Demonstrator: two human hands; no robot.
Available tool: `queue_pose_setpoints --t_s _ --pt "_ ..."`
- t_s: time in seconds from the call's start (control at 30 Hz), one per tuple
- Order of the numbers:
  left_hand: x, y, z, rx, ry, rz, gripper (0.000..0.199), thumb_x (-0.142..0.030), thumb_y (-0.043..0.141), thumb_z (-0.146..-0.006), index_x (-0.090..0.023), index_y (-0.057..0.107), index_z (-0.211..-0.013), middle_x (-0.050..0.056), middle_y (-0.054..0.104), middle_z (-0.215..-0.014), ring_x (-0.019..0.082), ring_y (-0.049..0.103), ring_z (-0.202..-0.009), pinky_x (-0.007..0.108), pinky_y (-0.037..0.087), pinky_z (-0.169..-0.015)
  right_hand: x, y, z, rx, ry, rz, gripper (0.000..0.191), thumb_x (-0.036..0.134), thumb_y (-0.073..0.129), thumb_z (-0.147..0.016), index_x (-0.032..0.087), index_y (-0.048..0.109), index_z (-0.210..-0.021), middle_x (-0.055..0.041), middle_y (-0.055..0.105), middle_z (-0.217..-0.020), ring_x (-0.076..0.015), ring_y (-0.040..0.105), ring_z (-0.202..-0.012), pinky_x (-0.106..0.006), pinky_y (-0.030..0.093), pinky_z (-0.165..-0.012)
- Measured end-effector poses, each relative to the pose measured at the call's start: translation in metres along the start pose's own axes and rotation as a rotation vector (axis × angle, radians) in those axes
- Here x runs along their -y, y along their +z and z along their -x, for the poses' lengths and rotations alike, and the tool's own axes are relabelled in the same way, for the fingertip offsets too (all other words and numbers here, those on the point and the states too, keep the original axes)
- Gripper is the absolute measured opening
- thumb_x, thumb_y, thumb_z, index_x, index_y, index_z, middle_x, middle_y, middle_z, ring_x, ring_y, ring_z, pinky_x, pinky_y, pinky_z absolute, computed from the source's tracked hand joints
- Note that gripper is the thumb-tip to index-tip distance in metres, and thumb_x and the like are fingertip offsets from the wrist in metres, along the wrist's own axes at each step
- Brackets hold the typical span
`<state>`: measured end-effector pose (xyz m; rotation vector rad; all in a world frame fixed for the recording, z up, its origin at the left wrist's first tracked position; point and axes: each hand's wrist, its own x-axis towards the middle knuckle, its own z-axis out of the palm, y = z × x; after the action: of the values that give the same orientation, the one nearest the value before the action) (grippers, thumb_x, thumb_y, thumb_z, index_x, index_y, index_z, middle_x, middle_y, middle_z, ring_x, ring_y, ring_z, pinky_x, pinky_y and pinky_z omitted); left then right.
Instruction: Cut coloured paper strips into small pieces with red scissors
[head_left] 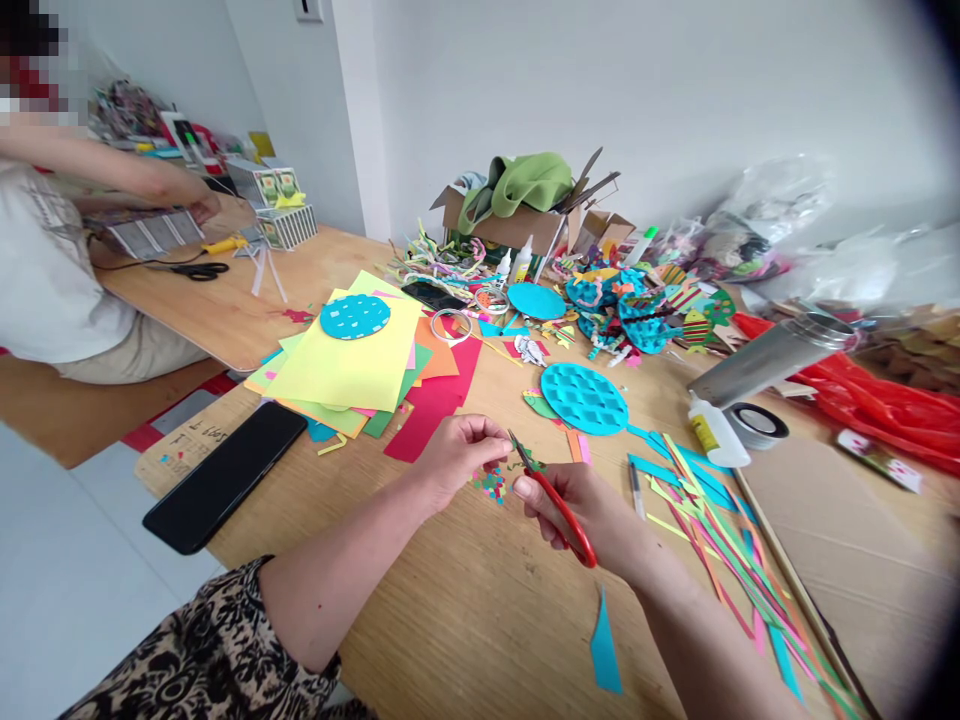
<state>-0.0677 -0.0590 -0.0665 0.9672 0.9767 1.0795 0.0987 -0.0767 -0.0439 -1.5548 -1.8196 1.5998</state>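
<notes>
My right hand (592, 505) is wrapped round the handles of red scissors (564, 518), whose blades point up and left. My left hand (459, 458) is pinched closed right at the blade tips; whatever it holds is too small to name. Beneath the two hands lies a little heap of small coloured paper bits (491, 486). Just beyond is a round blue woven paper piece (583, 398) with a strip tail. A stack of coloured paper (349, 365) lies farther left, with a blue speckled paper oval (355, 317) on top.
A black phone (225, 475) lies at the left table edge. Coloured paper strips (720, 540), a glue bottle (718, 430), a tape roll (756, 425) and a leaning steel flask (772, 355) are on the right. Behind stands a cluttered cardboard box (495, 225). Another person (67, 230) sits far left.
</notes>
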Motion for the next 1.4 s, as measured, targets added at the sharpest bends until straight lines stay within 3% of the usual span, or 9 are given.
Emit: queue_pose_setpoints --t_s 0.27,0.5,0.67,0.87,0.97,1.13,1.4 --pt "0.006 -0.003 -0.003 0.012 -0.032 0.039 0.016 -0.026 0.069 -0.062 -0.013 0.062 -0.065 0.0 0.06 -0.058 0.009 0.051 -0.053 0.023 0.038 -0.054 0.0 -0.003 -0.001 -0.025 0.009 0.039 0.045 0.06 0.058 -0.074 0.017 0.05 -0.061 0.0027 0.051 -0.044 -0.009 0.048 -0.037 -0.018 0.032 -0.035" --pt "0.01 -0.007 -0.008 -0.026 -0.074 0.021 0.016 -0.027 0.069 -0.063 -0.012 0.063 -0.064 0.002 0.062 -0.058 0.008 0.05 -0.05 0.022 0.036 -0.052 0.003 -0.013 0.0 -0.173 0.024 0.039 0.048 0.063 0.055 -0.075 0.017 0.054 -0.059 0.0008 0.053 -0.043 -0.0095 0.048 -0.037 -0.019 0.036 -0.038" --pt "0.007 -0.013 -0.01 -0.075 -0.072 -0.235 0.011 -0.023 0.064 -0.065 -0.013 0.064 -0.067 0.004 0.065 -0.061 0.011 0.053 -0.053 0.023 0.037 -0.052 -0.001 -0.021 -0.001 -0.298 0.007 0.15 0.044 0.058 0.06 -0.073 0.018 0.054 -0.056 -0.0011 0.057 -0.046 -0.0109 0.049 -0.04 -0.022 0.036 -0.039" --pt "0.007 -0.023 -0.009 0.095 -0.028 -0.726 0.016 -0.03 0.064 -0.067 -0.016 0.065 -0.059 0.002 0.063 -0.057 0.015 0.055 -0.057 0.024 0.035 -0.053 -0.009 -0.024 -0.007 -0.409 -0.062 0.406 0.022 0.04 0.059 -0.075 0.019 0.058 -0.069 -0.0033 0.063 -0.061 -0.0165 0.057 -0.054 -0.026 0.04 -0.05" --pt "0.009 -0.025 -0.007 0.075 0.022 -0.901 0.023 -0.035 0.064 -0.069 -0.016 0.065 -0.057 0.003 0.063 -0.056 0.015 0.053 -0.056 0.025 0.031 -0.051 -0.015 -0.017 -0.014 -0.405 -0.135 0.477 0.013 0.031 0.059 -0.075 0.019 0.059 -0.079 -0.0056 0.067 -0.072 -0.0189 0.061 -0.063 -0.027 0.041 -0.057" --pt "0.012 -0.029 -0.008 0.023 0.046 -1.005 0.026 -0.036 0.066 -0.067 -0.017 0.062 -0.05 0.002 0.056 -0.047 0.014 0.049 -0.051 0.026 0.027 -0.052 -0.023 -0.005 -0.025 -0.367 -0.175 0.627 0.013 0.025 0.059 -0.076 0.016 0.058 -0.086 -0.0111 0.067 -0.084 -0.0215 0.062 -0.075 -0.026 0.041 -0.062" --pt "0.008 -0.029 -0.009 -0.014 0.063 -1.074 0.025 -0.029 0.061 -0.069 -0.018 0.06 -0.047 0.001 0.052 -0.044 0.012 0.043 -0.047 0.026 0.024 -0.053 -0.029 0.001 -0.032 -0.438 -0.158 0.787 0.011 0.021 0.049 -0.081 0.017 0.059 -0.081 -0.0083 0.062 -0.069 -0.0189 0.057 -0.062 -0.024 0.03 -0.05"
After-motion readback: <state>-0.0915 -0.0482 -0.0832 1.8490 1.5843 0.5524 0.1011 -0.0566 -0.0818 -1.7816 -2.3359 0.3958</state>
